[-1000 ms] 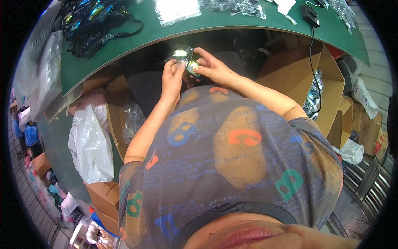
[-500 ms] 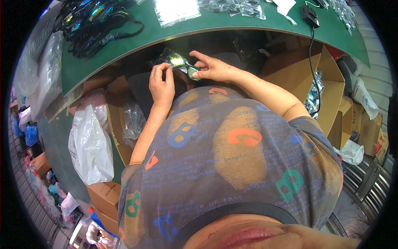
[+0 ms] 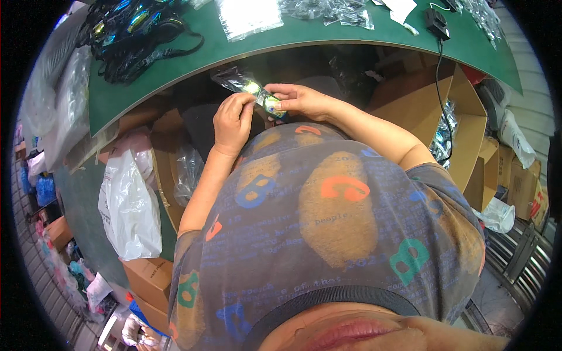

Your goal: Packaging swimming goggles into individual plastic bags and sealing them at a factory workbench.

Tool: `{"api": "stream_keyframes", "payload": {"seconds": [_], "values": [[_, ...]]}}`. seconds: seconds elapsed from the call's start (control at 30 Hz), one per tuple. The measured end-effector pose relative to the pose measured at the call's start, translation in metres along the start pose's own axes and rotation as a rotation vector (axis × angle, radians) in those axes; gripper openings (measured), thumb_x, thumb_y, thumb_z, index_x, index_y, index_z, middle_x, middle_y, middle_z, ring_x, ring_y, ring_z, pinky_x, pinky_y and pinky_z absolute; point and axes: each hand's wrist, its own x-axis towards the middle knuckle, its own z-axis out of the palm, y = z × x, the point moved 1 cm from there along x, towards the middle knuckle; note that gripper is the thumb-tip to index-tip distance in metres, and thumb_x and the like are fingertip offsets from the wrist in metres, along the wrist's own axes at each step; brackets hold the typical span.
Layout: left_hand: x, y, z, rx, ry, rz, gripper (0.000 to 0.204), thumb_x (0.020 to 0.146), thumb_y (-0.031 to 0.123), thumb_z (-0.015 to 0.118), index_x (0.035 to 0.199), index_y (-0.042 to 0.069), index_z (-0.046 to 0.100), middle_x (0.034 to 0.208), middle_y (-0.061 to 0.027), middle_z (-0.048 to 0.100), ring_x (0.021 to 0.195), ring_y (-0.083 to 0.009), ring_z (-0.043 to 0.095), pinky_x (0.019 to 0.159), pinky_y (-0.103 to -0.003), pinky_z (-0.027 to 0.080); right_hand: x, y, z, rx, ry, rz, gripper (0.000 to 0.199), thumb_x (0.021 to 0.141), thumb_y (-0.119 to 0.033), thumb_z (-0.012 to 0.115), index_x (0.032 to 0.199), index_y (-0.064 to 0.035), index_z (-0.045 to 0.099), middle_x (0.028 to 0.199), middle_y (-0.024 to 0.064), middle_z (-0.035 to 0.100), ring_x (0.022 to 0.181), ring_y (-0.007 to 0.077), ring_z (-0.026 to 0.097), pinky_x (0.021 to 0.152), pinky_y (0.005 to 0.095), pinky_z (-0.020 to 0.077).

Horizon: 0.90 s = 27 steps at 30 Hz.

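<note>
Just below the table's front edge, I hold a pair of swimming goggles [image 3: 271,105] with shiny yellow-green mirrored lenses. A clear plastic bag [image 3: 231,77] lies over the upper lens and stretches away to the upper left. My right hand [image 3: 302,100] is closed on the goggles, its thumb on the lower lens. To their left, my left hand [image 3: 234,117] pinches the bag's edge beside the goggles. How far the goggles sit inside the bag is hard to tell.
On the green table [image 3: 328,36] lie a heap of dark goggles [image 3: 137,35], a stack of clear bags [image 3: 249,17] and bagged pieces [image 3: 333,10]. A black adapter [image 3: 438,23] trails its cable over an open cardboard box [image 3: 468,134] at right. A white plastic bag [image 3: 129,205] hangs at left.
The goggles have turned and drawn in toward my body, with clear film now over the upper lens. My right hand's raised fingers have closed down, and my left hand has shifted slightly right.
</note>
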Motion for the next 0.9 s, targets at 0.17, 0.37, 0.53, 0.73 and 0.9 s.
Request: {"api": "stream_keyframes", "payload": {"seconds": [0.17,0.37,0.53,0.73,0.9], "values": [[-0.004,0.006,0.005,-0.121,0.016,-0.122,0.009,0.090,0.003,0.068,0.099,0.005,0.066,0.097,-0.0101,0.071,0.090,-0.0292,0.070,0.080,-0.036,0.055,0.003,0.008,-0.004,0.209,0.131,0.010,0.042,0.098,-0.015,0.068,0.136,-0.0044,0.054,0.112,0.0087,0.068,0.098,0.0178,0.069,0.081,0.0365,0.0604],[-0.020,-0.022,0.023,-0.268,0.021,-0.302,0.009,0.097,0.006,0.065,0.106,0.003,0.066,0.098,-0.0043,0.071,0.092,-0.0139,0.066,0.084,-0.028,0.051,0.017,0.018,-0.003,0.133,0.221,-0.002,0.031,0.099,-0.018,0.069,0.126,-0.0053,0.061,0.107,0.0071,0.067,0.093,0.0142,0.068,0.076,0.0327,0.0615],[-0.028,-0.042,0.030,-0.458,-0.041,-0.466,0.010,0.100,0.008,0.065,0.108,0.003,0.065,0.096,0.0001,0.068,0.089,-0.0069,0.061,0.081,-0.023,0.049,0.020,0.018,0.004,0.101,0.229,-0.017,0.031,0.099,-0.015,0.068,0.126,-0.0040,0.059,0.105,0.0052,0.064,0.091,0.0126,0.064,0.070,0.0311,0.0616],[-0.022,-0.043,0.039,-0.402,0.022,-0.492,0.010,0.096,0.011,0.067,0.103,0.003,0.067,0.093,-0.0036,0.069,0.085,-0.0118,0.064,0.078,-0.027,0.051,0.045,0.034,0.003,-0.033,0.443,-0.152,0.040,0.097,-0.017,0.068,0.131,-0.0020,0.053,0.110,0.0068,0.058,0.092,0.0168,0.063,0.064,0.0332,0.0613],[-0.018,-0.040,0.049,-0.201,-0.009,-0.409,0.014,0.095,0.015,0.066,0.104,0.004,0.066,0.096,-0.0121,0.069,0.087,-0.0270,0.070,0.080,-0.036,0.054,0.064,0.024,0.014,-0.357,0.715,-0.134,0.023,0.093,-0.014,0.064,0.114,-0.0037,0.066,0.090,0.0083,0.068,0.083,0.0199,0.066,0.062,0.0361,0.0559]]}}
